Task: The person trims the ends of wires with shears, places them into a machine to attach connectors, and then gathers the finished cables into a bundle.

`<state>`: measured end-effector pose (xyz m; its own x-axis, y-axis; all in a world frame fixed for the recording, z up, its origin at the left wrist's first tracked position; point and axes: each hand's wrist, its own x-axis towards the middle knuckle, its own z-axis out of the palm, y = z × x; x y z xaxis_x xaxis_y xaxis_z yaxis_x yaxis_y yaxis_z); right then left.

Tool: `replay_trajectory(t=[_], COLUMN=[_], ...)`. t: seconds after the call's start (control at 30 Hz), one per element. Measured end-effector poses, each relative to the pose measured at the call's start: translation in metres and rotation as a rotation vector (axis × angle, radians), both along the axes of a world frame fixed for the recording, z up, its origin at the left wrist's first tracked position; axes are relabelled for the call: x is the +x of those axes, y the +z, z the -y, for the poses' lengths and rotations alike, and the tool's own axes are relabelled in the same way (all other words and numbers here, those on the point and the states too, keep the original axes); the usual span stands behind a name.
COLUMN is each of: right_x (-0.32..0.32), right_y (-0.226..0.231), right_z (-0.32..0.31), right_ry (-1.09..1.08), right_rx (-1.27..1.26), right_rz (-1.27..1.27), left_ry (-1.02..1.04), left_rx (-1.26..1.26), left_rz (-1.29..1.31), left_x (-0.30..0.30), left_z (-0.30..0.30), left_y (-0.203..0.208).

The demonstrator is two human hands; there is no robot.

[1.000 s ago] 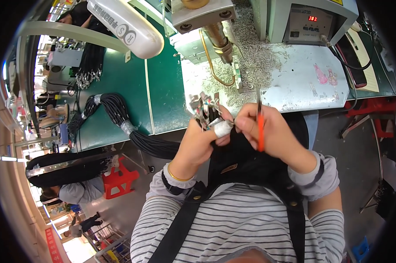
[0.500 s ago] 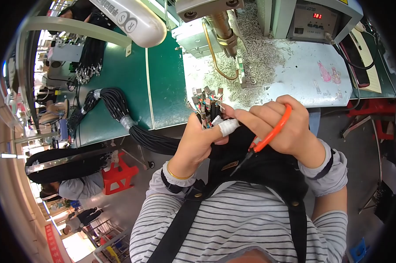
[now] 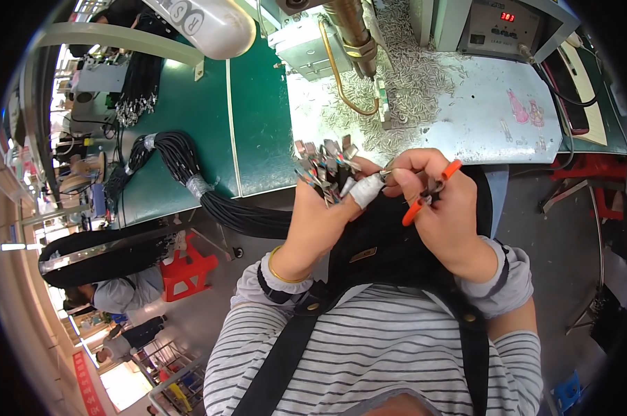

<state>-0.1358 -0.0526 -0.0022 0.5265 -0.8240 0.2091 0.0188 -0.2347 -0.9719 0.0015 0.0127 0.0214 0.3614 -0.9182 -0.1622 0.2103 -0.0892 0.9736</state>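
Note:
My left hand [image 3: 313,225] is closed around a bundle of black cables [image 3: 247,216]. Their ends [image 3: 327,163], with flat metal connectors and stripped coloured wires, fan out above the fist. White tape wraps the left thumb [image 3: 366,190]. Beside it, my right hand [image 3: 452,222] is closed, with orange-handled cutters [image 3: 413,211] lodged in the palm. Its thumb and forefinger meet the left fingertips at a small silvery wire end [image 3: 387,170]. Most of the cutters' blades are hidden by the hand.
A machine head with a brass-coloured tube [image 3: 351,38] stands over a pale plate [image 3: 466,145] strewn with small metal bits [image 3: 424,83]. A control box [image 3: 504,31] is at the back right. The cables run leftward over the green table [image 3: 202,104]. Other people and a red stool [image 3: 187,272] are farther left.
My right hand has turned and closed in on the left fingertips. The cutters, earlier pointing down toward my apron, now lie back in the palm. The connector ends have fanned out and tilted.

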Motion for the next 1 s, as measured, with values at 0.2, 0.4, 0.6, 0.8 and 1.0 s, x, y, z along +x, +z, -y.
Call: replay_trajectory(t=[0.2, 0.4, 0.6, 0.8, 1.0], right_x=[-0.001, -0.015, -0.014, -0.019, 0.013], right_y=[-0.001, 0.011, -0.006, 0.002, -0.011], right_z=[-0.001, 0.0, -0.006, 0.006, 0.044], right_ry=[-0.032, 0.151, 0.095, 0.182, -0.146], right_rx=[-0.166, -0.013, -0.171, 0.482, 0.25], right_rz=[0.076, -0.405, -0.585, -0.233, 0.112], left_ry=[-0.13, 0.003, 0.006, -0.139, -0.07], left_rx=[0.152, 0.071, 0.04, 0.19, 0.19], left_rz=[-0.387, -0.11, -0.053, -0.454, -0.466], left_x=[0.009, -0.001, 0.0, 0.024, 0.032], left_z=[0.0, -0.002, 0.004, 0.034, 0.066], left_y=[0.004, 0.003, 0.002, -0.006, -0.008])
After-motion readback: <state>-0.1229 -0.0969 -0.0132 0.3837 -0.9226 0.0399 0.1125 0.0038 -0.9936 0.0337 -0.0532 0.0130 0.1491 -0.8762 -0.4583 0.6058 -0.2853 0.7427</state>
